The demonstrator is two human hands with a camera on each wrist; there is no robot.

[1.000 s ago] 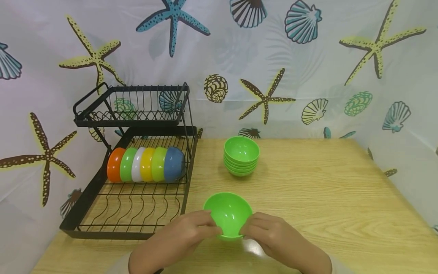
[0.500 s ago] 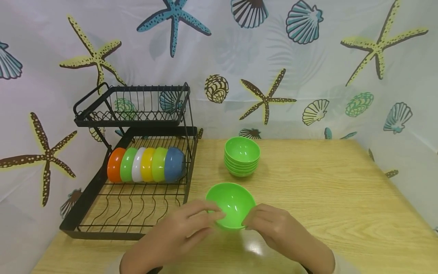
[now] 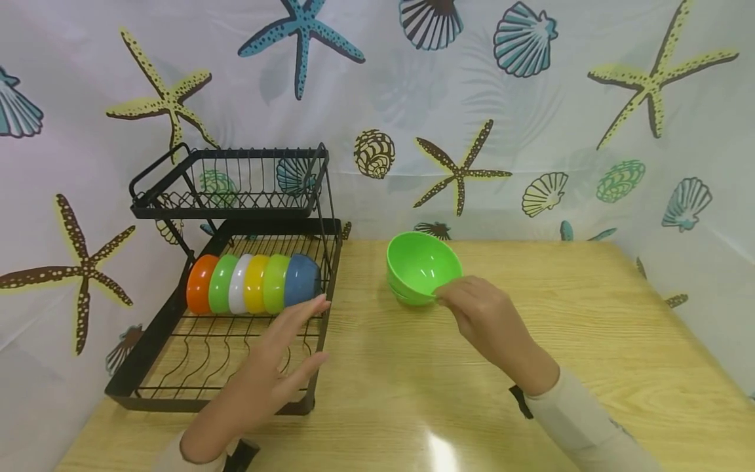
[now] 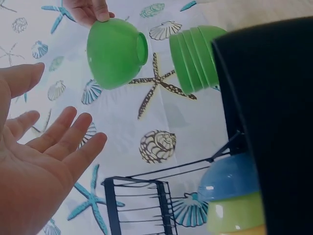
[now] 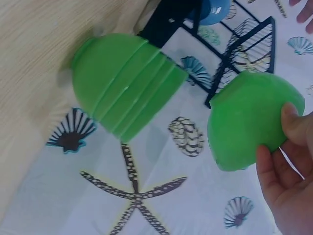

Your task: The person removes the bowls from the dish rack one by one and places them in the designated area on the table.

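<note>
My right hand [image 3: 480,314] pinches the near rim of a green bowl [image 3: 420,262], thumb on one side and fingers on the other. The bowl is tilted and overlaps the stack in the head view. In the right wrist view the held bowl [image 5: 254,122] is apart from the stack of several green bowls [image 5: 127,81], which stands on the table. My left hand [image 3: 268,373] holds nothing; its fingers are spread and extended over the right front part of the black dish rack [image 3: 215,406].
The two-tier rack stands at left. Several bowls, from an orange one [image 3: 200,284] to a blue one [image 3: 301,280], stand on edge in its lower tier. A patterned cloth [image 3: 366,85] hangs behind the wooden table [image 3: 560,341].
The left hand has let go of the bowl and moved left towards the rack. The right hand has carried the bowl away from me to the stack.
</note>
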